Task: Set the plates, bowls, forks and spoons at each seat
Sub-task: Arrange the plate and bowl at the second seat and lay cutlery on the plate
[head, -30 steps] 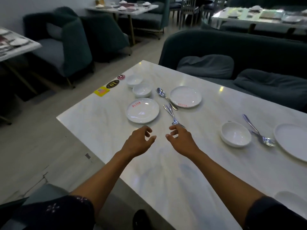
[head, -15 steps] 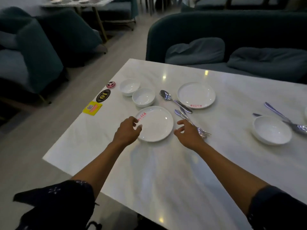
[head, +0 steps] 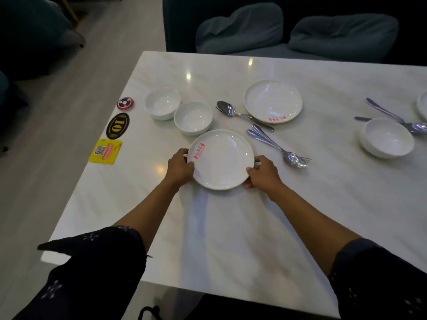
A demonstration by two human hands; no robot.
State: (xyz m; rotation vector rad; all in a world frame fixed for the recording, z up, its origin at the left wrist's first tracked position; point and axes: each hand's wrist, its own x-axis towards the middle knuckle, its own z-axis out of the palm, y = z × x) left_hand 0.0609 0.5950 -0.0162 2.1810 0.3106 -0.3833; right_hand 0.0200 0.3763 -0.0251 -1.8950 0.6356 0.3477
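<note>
Partway through, judging by the layout: far right already looks like a set place, with a round white ceramic bowl (head: pixel 387 138) and a spoon-and-fork pair (head: pixel 392 117) just beside it, plus the edge of 1 more white dish cut off by the frame. Left to sort: 2 small white glossy bowls (head: pixel 179 112) touching near the table corner, a second round white plate with a red mark (head: pixel 273 101), a polished steel spoon and fork (head: pixel 240 115) lying together against that plate's rim, and 2 long steel forks (head: pixel 277 145) crossed at the handles. Gripping the near round white plate with red lettering (head: pixel 220 159) at opposite rims: left hand (head: pixel 180 168) curled round its left edge, right hand (head: pixel 262 173) clasping its right edge, thumb on top. Cannot tell whether lifted or flat on the pale marble-look tabletop (head: pixel 231 227), smooth and shiny with lamp glints. Stuck along the left edge: a yellow square QR sticker (head: pixel 105 150), a black oval number sticker (head: pixel 117 125) and a small red round badge (head: pixel 126 103). Cushioned dark teal seats behind.
</note>
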